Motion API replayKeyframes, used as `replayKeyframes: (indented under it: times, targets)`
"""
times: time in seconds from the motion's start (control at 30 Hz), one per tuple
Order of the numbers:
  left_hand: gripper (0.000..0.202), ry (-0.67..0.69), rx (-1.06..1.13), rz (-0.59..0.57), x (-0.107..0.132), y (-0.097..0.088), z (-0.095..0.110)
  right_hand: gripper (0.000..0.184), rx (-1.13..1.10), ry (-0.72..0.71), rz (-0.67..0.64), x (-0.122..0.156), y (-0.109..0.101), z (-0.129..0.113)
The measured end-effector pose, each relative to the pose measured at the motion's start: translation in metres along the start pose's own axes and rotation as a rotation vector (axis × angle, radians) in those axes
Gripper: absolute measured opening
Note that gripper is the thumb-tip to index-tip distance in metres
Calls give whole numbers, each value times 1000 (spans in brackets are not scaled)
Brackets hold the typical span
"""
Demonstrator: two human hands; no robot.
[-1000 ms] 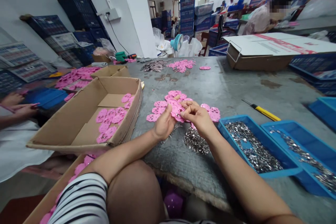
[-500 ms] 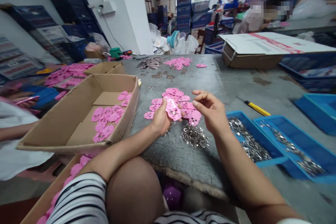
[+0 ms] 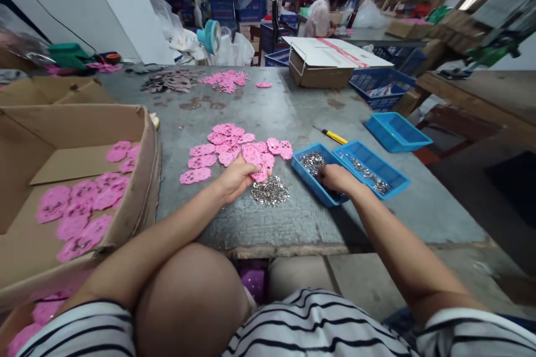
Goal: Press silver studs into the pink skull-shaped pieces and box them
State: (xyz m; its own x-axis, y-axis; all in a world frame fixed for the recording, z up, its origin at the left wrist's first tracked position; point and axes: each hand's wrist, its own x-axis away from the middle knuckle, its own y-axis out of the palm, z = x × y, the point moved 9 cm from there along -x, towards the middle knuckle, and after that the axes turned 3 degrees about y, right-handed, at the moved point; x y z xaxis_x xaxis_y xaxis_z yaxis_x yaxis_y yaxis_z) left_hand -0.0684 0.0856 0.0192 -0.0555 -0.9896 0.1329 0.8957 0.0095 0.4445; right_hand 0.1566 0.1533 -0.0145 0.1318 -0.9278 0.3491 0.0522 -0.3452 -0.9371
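My left hand (image 3: 237, 179) grips a pink plastic piece (image 3: 252, 155) with holes in it, thumb on top, over the middle of the table. Just below lies a heap of small silver metal parts (image 3: 270, 192). More flat pink pieces (image 3: 226, 135) are spread behind and to the left of that hand. My right hand (image 3: 335, 177) reaches down into a blue tray (image 3: 301, 172) with small metal parts (image 3: 312, 162); its fingertips are hidden there. Beside it stands a second blue tray (image 3: 397, 183) with a strip of metal parts (image 3: 368, 174) in it.
A cardboard box (image 3: 144, 178) with pink pieces stands at the left. A yellow-handled tool (image 3: 335, 136) lies behind the trays, with another blue tray (image 3: 396, 131) at the right. Grey pieces (image 3: 170, 81) and small pink ones (image 3: 226, 81) lie at the back.
My right hand has moved from beside the pink pieces down into the nearer blue tray. My left hand still holds the pink piece. The view has turned to the right.
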Motion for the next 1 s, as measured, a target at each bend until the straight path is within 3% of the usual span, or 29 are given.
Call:
replayKeyframes:
  times: [0.17, 0.33, 0.5, 0.7, 0.83, 1.0]
  targets:
    - [47, -40, -13, -122, 4, 10, -8, 20, -127, 16, 111, 3, -18, 14]
    - [54, -44, -53, -142, 6, 7, -10, 14, -348, 38, 140, 5, -21, 23]
    - [47, -57, -94, -134, 8, 7, -12, 15, -571, 78, 96, 6, -13, 27]
    - [39, -52, -63, -157, 8, 9, -13, 19, -782, 77, 211, 8, -23, 33]
    - [37, -61, -56, -174, 7, 11, -15, 36, -1237, -132, 251, 19, -32, 7]
    - [36, -68, -31, -180, 9, 15, -14, 36, -1380, -372, 170, 48, -32, -62]
